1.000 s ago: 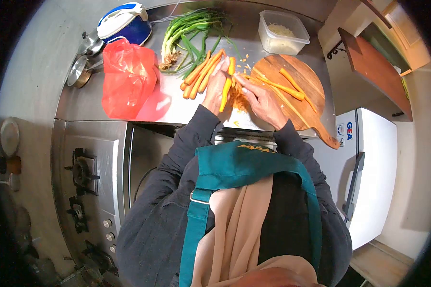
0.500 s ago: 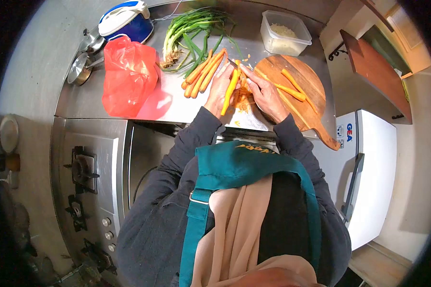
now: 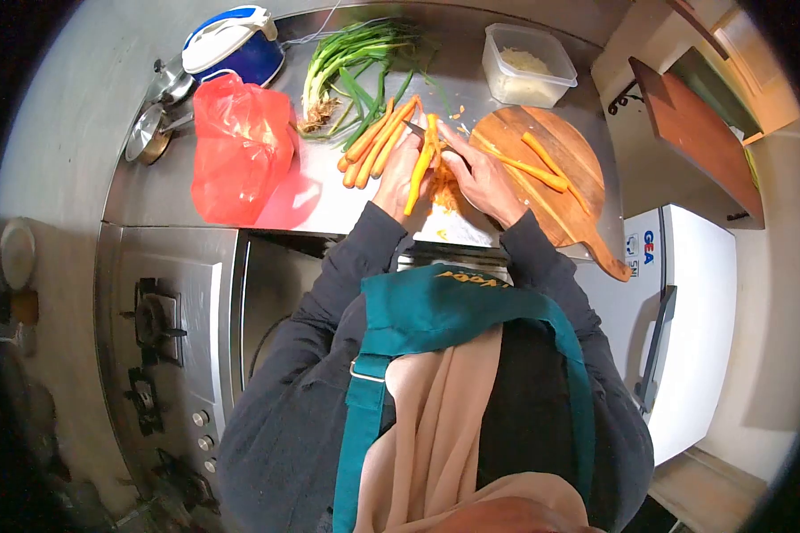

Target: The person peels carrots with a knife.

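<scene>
My left hand (image 3: 395, 181) is closed around a peeled carrot (image 3: 417, 185), which slants up over the steel counter. In my right hand (image 3: 491, 185) is a knife whose dark blade (image 3: 414, 130) shows beyond the carrot's upper part; its handle is hidden by my fingers. Orange peelings (image 3: 445, 197) lie on the counter beneath and between my hands. Several unpeeled carrots (image 3: 378, 151) are heaped just left of my left hand. Two peeled carrots (image 3: 542, 173) rest on the round wooden board (image 3: 529, 129), right of my right hand.
Spring onions (image 3: 333, 67) lie behind the carrot heap. A red plastic bag (image 3: 240, 151), a blue-and-white jug (image 3: 240, 53) and metal pots (image 3: 151, 133) stand left. Behind the board is a clear tub (image 3: 529, 89) with pale shreds. A gas stove (image 3: 173, 320) is at the lower left.
The carrot and the left hand have shifted slightly left. My right hand has moved a little left and down, and the knife blade has moved left and down along the carrot.
</scene>
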Available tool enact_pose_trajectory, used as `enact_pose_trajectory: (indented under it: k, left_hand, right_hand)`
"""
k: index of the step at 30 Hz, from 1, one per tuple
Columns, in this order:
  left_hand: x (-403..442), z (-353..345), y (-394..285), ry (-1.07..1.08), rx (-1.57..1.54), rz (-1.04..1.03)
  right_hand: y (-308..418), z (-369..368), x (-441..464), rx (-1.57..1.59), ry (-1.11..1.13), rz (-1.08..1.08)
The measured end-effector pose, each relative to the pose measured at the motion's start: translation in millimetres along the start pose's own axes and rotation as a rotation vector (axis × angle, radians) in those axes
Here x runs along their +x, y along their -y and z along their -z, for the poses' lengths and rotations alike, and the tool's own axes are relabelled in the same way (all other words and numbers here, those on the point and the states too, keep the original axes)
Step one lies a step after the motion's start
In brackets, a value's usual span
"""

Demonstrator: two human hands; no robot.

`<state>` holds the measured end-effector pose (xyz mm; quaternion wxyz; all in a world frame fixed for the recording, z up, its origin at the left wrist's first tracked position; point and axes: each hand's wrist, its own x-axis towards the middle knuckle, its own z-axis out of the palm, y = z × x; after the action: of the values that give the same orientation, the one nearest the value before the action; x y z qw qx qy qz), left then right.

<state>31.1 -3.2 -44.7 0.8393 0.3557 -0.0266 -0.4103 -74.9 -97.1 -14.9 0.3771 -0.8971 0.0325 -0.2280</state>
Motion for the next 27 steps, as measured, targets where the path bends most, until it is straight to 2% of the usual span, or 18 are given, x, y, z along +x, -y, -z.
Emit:
enact_pose_trajectory:
  k: [3, 5, 8, 12, 15, 17, 22, 26, 27]
  left_hand:
    - [2, 9, 4, -0.045, 0.011, 0.031]
    - [-12, 3, 2, -0.025, 0.048, 0.031]
    - [-14, 2, 0, -0.054, -0.006, 0.074]
    - [-8, 11, -1, 0.051, -0.008, 0.09]
    - [-15, 2, -3, -0.005, -0.002, 0.1]
    - [-14, 4, 0, 0.004, 0.027, 0.116]
    - [-10, 2, -1, 0.111, 0.071, 0.124]
    - [-7, -2, 0, 0.074, 0.167, 0.135]
    - [-2, 1, 2, 0.009, 0.175, 0.124]
  right_hand:
    - [-9, -4, 7, -0.046, -0.002, 0.014]
    - [-16, -4, 10, 0.011, 0.022, -0.096]
    - [-16, 1, 13, 0.031, 0.046, -0.113]
    - [-20, -4, 12, 0.118, 0.093, -0.07]
    - [-22, -2, 15, 0.145, 0.058, -0.073]
    - [-7, 13, 19, 0.078, 0.199, -0.26]
    - [-31, 7, 22, 0.173, 0.085, -0.122]
    - [-53, 8, 20, 0.192, 0.083, -0.082]
    - [-55, 9, 17, 0.2, 0.088, -0.078]
